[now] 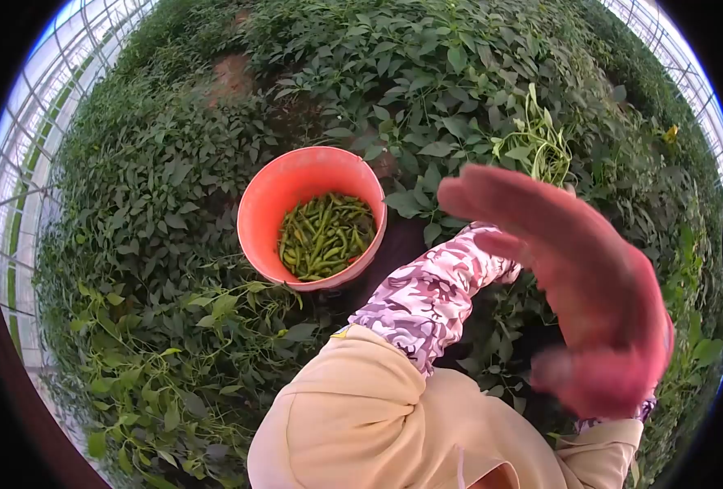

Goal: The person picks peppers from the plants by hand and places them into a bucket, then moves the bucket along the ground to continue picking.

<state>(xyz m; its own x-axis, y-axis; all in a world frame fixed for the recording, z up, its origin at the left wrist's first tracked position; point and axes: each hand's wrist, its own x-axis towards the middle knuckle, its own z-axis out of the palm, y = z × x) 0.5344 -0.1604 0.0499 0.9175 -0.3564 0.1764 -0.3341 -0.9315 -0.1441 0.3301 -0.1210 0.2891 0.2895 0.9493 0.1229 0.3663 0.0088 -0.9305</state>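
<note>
My right hand [581, 269], in a red glove, is raised close to the camera and blurred by motion. Its fingers are stretched out in a curve, apart from the thumb, with nothing seen in them. My left arm, in a pink camouflage sleeve [427, 297], reaches forward among the plants. The raised glove covers most of my left hand, so its fingers are hidden. Just beyond it, a paler green pepper branch [541, 143] sticks up; whether my left hand touches it cannot be told.
An orange-red bucket [260, 212] partly filled with green chili peppers [326, 236] stands left of my arm. Dense pepper plants [149, 187] surround me, with bare soil [231, 77] showing at the top. Greenhouse framing [19, 155] lines both sides.
</note>
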